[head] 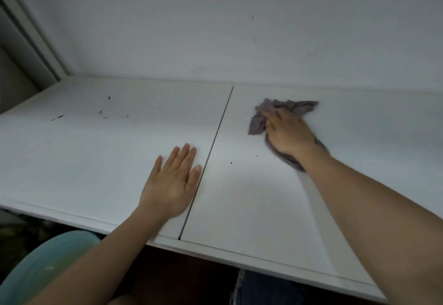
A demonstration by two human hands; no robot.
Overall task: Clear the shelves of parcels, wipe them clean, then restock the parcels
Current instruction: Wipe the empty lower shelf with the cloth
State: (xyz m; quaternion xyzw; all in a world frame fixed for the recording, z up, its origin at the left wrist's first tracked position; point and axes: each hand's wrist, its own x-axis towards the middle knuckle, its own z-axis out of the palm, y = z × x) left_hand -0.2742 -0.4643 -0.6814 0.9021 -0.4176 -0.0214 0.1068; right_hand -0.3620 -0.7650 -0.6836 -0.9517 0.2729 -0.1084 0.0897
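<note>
A white shelf board (96, 161) fills the view, split by a thin dark seam (215, 141) running front to back. My right hand (287, 134) presses a crumpled grey cloth (257, 122) onto the right panel, fingers spread over it; part of the cloth sticks out under the wrist. Flat on the left panel lies my left hand (172, 182), fingers straight, just left of the seam. Small dark specks of dirt (103, 112) dot the far left panel, and a few lie near the cloth. No parcels are in view.
A white back wall (215, 29) rises behind the shelf, with a white upright frame (31, 36) at the far left. Below the front edge are a teal rounded object (48, 264) at the left and dark blue fabric (263, 290).
</note>
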